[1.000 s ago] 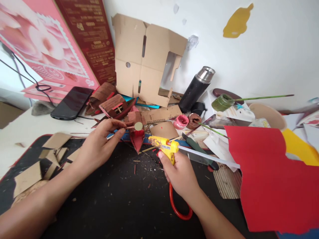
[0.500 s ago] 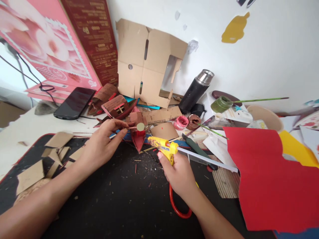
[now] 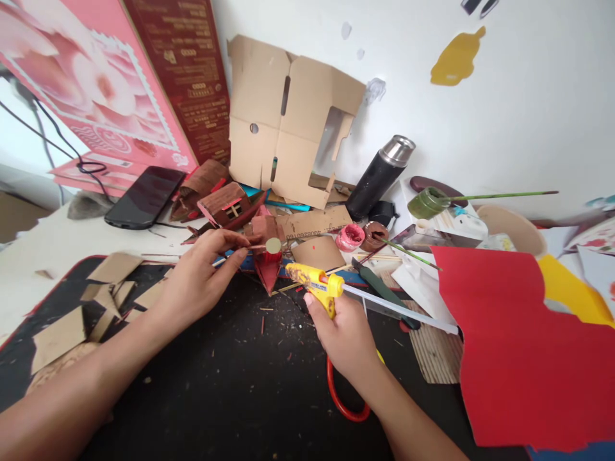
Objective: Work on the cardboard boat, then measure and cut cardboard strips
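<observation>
Glue gun [image 3: 314,282] yellow, orange-speckled near nozzle; its cord [image 3: 342,400] red. Small disc [image 3: 273,245] pale olive, pointed paper piece [image 3: 267,272] at its 6 o'clock dark red. Mat [image 3: 230,384] black, red-edged. Big paper sheet [image 3: 528,352] at gun's 3 o'clock red, yellow sheet [image 3: 574,291] behind. Flask [image 3: 377,179] black, steel cap. Paint pot [image 3: 349,236] pink. Phone [image 3: 144,197] black. Cardboard box [image 3: 283,121] plain tan. Poster [image 3: 91,89] pink, floral.

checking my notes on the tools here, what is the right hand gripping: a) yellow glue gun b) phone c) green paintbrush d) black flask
a: the right hand is closed around the handle of the yellow glue gun, whose nozzle points toward the small stick with a round disc that the left hand pinches.
</observation>
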A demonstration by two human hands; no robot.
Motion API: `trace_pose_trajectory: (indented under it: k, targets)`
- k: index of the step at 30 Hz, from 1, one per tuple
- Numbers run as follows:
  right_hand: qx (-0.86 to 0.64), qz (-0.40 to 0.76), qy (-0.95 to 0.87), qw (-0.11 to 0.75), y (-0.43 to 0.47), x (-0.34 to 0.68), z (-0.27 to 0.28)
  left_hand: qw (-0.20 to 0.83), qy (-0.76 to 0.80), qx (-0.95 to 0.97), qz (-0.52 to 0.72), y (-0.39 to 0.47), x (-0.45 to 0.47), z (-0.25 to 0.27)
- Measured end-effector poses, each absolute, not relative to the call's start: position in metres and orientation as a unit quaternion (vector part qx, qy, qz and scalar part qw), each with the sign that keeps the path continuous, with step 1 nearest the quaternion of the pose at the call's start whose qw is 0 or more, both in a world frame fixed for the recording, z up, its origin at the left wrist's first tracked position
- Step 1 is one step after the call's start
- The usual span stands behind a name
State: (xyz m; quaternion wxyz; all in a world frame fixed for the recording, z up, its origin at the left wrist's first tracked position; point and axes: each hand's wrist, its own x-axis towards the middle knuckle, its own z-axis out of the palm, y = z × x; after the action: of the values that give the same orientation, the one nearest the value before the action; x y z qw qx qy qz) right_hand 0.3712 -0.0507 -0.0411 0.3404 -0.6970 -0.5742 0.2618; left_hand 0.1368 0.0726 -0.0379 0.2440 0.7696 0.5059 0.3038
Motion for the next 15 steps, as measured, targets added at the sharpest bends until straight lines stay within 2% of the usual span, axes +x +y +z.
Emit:
trace_pose_trajectory:
  k: [15]
  targets:
    - [-0.698, 0.257, -0.577, 0.338, -0.0495, 0.3702, -0.0408, 0.246, 0.51, 0.767, 0.302, 0.0723, 0.1377, -0.0375]
